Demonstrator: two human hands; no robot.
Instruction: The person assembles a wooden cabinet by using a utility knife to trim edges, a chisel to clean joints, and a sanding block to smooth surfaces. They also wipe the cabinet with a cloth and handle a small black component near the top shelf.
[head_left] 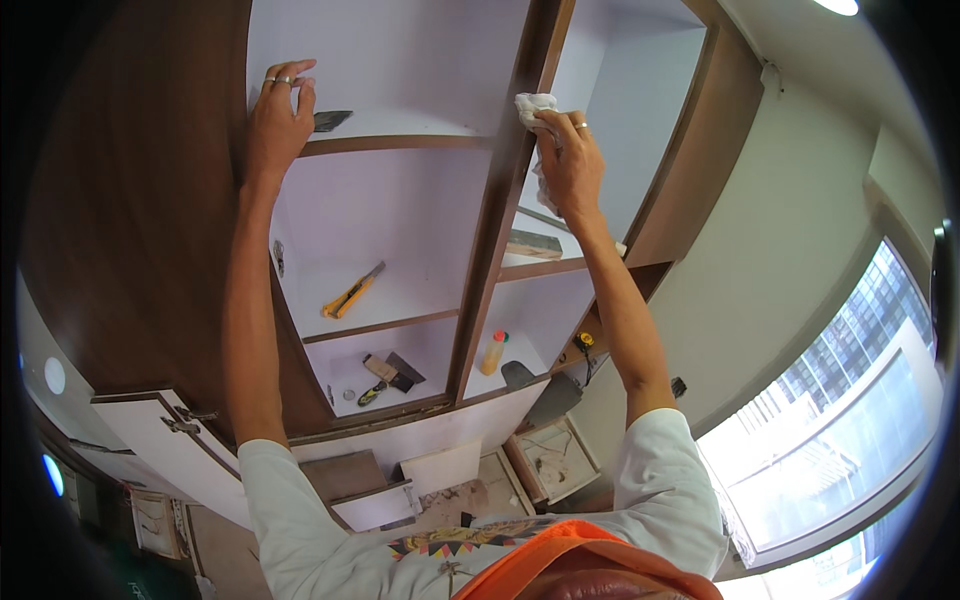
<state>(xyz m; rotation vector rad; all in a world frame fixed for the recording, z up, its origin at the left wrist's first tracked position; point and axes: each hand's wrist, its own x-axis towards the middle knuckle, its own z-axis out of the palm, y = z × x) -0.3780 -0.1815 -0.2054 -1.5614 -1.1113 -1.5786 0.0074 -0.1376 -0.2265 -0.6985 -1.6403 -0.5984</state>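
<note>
Right grip (568, 160) clutches a crumpled white cloth (533, 105) against the brown divider (495, 230); left grip (280, 115) rests loose.

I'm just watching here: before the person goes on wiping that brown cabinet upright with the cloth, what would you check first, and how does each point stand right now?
1. Cloth gripped in the right hand: ok, fingers closed on it.
2. Cloth against the brown upright: ok, it sits at the upright's edge.
3. Left hand steadying: ok, it rests on the cabinet side by the top shelf.
4. Scraper beside the left fingers: not ok, it lies close at the shelf's front and could be knocked.
5. Yellow knife on the lower shelf: ok, well away from both hands.
6. Cloth clean enough: cannot tell.
</note>
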